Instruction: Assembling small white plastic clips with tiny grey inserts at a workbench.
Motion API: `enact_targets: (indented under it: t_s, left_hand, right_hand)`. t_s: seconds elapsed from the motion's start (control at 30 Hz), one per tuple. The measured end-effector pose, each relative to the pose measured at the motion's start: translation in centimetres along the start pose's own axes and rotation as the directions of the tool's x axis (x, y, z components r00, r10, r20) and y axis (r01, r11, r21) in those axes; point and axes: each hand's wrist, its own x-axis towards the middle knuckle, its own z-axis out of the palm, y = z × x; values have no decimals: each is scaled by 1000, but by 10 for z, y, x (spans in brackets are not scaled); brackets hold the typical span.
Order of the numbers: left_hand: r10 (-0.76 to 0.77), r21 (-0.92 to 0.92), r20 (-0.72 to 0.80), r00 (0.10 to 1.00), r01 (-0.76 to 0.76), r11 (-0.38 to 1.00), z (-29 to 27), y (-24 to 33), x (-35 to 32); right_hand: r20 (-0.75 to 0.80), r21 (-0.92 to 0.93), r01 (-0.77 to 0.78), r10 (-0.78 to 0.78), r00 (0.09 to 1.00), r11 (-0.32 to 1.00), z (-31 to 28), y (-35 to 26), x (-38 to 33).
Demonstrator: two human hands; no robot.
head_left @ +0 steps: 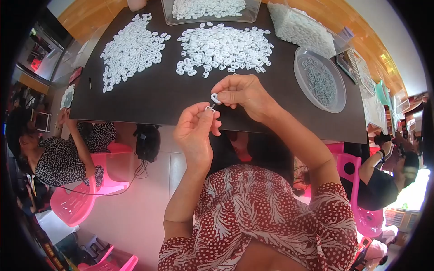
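Above the front part of the dark table [149, 97], my hands are close together. Between thumb and fingertips, my right hand [247, 95] pinches a small white oval plastic piece [214, 97]. Another small white plastic piece [208, 109] is pinched in my left hand [195, 128], whose fingers partly hide it. A thin dark pin or screw [213, 105] shows between the two pieces; I cannot tell which piece it sits in. Beyond my hands lies a heap of loose white oval pieces with holes [221, 47], and to the left a second spread of them [133, 52].
A clear bin [212, 21] of white pieces stands at the back. At the right are a round clear tub [342, 97] of small grey metal parts [318, 80], a stack of white pieces [300, 27] and a phone-like dark slab [346, 68]. People sit on pink chairs at both sides.
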Motion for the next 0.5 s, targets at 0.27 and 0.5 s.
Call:
enact_targets:
  t_s: [0.27, 0.5]
  left_hand:
    - [23, 8, 11, 1000, -23, 1000, 2, -4, -2]
    - [14, 11, 0, 1000, -14, 1000, 3, -7, -3]
  right_hand:
    - [6, -26, 30, -30, 1000, 999, 0, -3, -9]
    - [14, -47, 61, -61, 998, 997, 0, 1, -11]
